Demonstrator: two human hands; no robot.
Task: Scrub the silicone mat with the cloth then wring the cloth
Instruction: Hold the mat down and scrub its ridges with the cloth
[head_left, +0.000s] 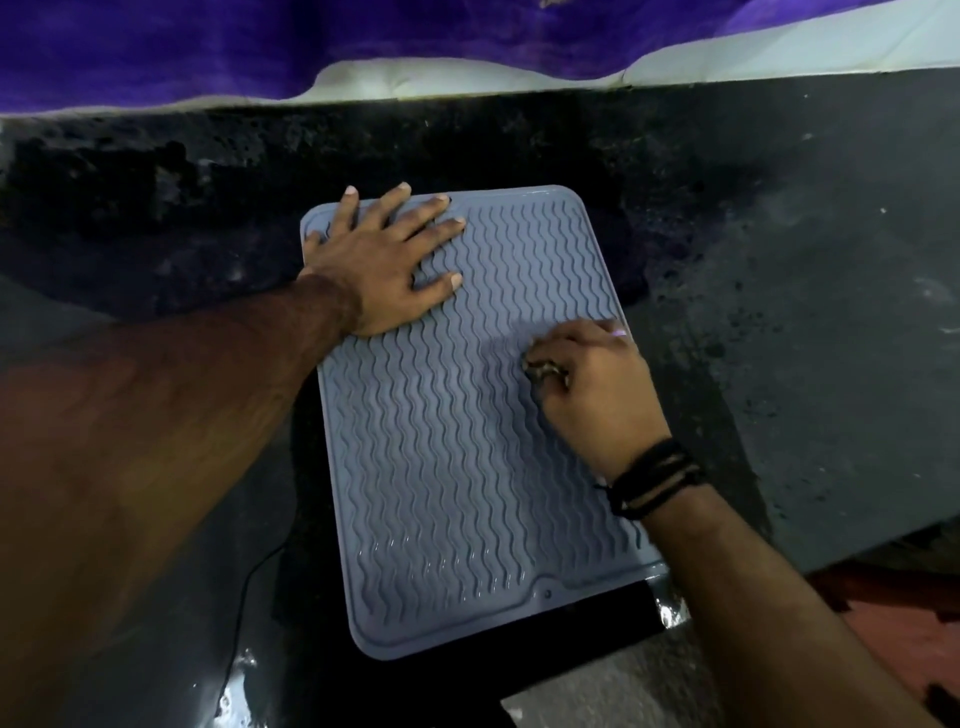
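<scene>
The grey silicone mat (457, 441) lies on a wet dark counter (805, 312), its far left corner pinned by the flat left hand (382, 265), while at its right edge the right hand (592, 384) grips a bunched cloth (543, 370), so scrubbing looks underway and wringing remains.

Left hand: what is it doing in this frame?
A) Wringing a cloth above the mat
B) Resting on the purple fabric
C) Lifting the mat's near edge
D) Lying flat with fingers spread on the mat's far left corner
D: the left hand lies flat with straight, spread fingers on the far left corner of the mat, while the right hand works further right.
</scene>
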